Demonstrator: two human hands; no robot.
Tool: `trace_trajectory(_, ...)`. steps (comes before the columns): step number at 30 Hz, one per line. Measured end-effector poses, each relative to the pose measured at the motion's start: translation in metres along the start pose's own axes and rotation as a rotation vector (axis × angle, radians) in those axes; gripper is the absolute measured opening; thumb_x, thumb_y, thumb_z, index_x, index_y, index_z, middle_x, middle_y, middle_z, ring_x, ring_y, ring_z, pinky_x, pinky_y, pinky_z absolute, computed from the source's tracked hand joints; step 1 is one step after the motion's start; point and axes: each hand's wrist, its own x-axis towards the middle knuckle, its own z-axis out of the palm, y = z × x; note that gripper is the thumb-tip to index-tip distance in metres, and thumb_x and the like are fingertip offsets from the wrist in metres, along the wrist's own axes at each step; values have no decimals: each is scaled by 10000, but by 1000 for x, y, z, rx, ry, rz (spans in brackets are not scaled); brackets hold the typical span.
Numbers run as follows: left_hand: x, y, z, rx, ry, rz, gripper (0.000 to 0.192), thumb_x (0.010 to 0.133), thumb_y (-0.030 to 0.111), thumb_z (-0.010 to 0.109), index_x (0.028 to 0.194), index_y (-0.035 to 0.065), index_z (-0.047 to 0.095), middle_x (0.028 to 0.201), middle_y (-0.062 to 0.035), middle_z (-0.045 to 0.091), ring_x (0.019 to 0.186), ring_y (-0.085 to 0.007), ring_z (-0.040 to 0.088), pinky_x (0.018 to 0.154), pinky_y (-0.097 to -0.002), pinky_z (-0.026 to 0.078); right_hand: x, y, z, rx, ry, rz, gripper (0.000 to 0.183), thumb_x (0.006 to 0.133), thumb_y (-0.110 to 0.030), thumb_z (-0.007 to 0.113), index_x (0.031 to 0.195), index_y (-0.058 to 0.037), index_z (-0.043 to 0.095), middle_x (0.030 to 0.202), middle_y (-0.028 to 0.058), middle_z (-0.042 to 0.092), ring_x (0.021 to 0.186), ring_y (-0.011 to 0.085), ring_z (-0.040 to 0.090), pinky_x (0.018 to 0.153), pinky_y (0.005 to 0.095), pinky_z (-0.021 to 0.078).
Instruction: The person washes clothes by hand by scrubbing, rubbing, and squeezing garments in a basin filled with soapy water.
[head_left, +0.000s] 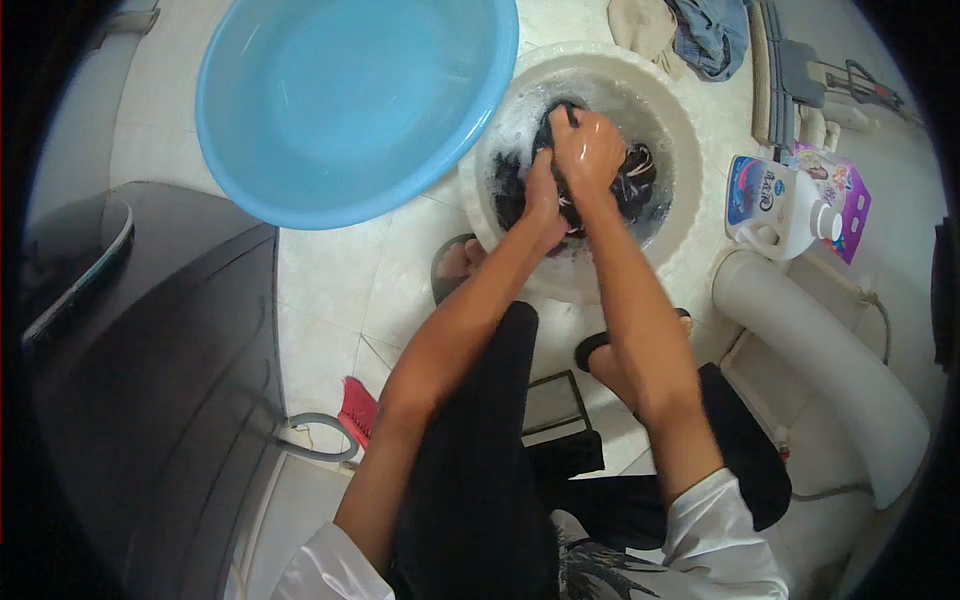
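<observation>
A dark wet garment (637, 187) with some pale marks lies in soapy water inside a round whitish basin (682, 225) on the tiled floor. Both hands are over the middle of this basin, close together. My right hand (589, 146) is closed on a bunched part of the dark cloth, with its knuckles up. Just left of it and slightly lower, my left hand (546, 191) grips the same cloth; its fingers are partly hidden. Foam floats around the cloth. How far the garment reaches under the water cannot be seen.
A large blue basin (352, 112) adjoins the whitish one at upper left. Right of the basins stand a white detergent jug (776, 206), a purple package (851, 202) and a thick pipe (817, 360). Beige cloth (641, 30) and denim (712, 34) lie above. A dark appliance (172, 360) is at left.
</observation>
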Motion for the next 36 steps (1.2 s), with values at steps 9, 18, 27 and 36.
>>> trace_trajectory(9, 70, 0, -91, -268, -368, -8, 489, 937, 495, 483, 1241, 121, 570, 1189, -69, 632, 1086, -215, 605, 936, -404, 481, -42, -52, 2, 98, -228, -85, 383, 827, -353, 620, 847, 20, 703, 837, 286, 662, 799, 469, 646, 770, 526, 510)
trace_trajectory(18, 63, -10, -49, -377, -521, -25, 482, 946, 495, 463, 1241, 128, 564, 1226, -87, 617, 1106, -254, 592, 955, -434, 467, -64, -41, -4, 32, -74, -154, 369, 804, -368, 641, 895, -24, 738, 828, 268, 675, 796, 438, 666, 761, 502, 528)
trace_trajectory(27, 17, 3, -14, -261, -200, -107, 550, 940, 537, 428, 1295, 133, 547, 1275, -116, 596, 1121, -292, 578, 988, -503, 435, 21, -2, 24, -158, -63, -71, 407, 832, -390, 635, 974, -13, 696, 850, 262, 687, 807, 456, 662, 773, 520, 519)
trace_trajectory(36, 80, -42, -88, 3, -691, 73, 563, 991, 477, 287, 1284, 70, 541, 1283, -142, 585, 1183, -300, 561, 1006, -414, 448, -91, -48, -27, 97, -209, -42, 471, 914, -484, 558, 824, -35, 669, 736, 286, 629, 759, 478, 623, 709, 495, 501)
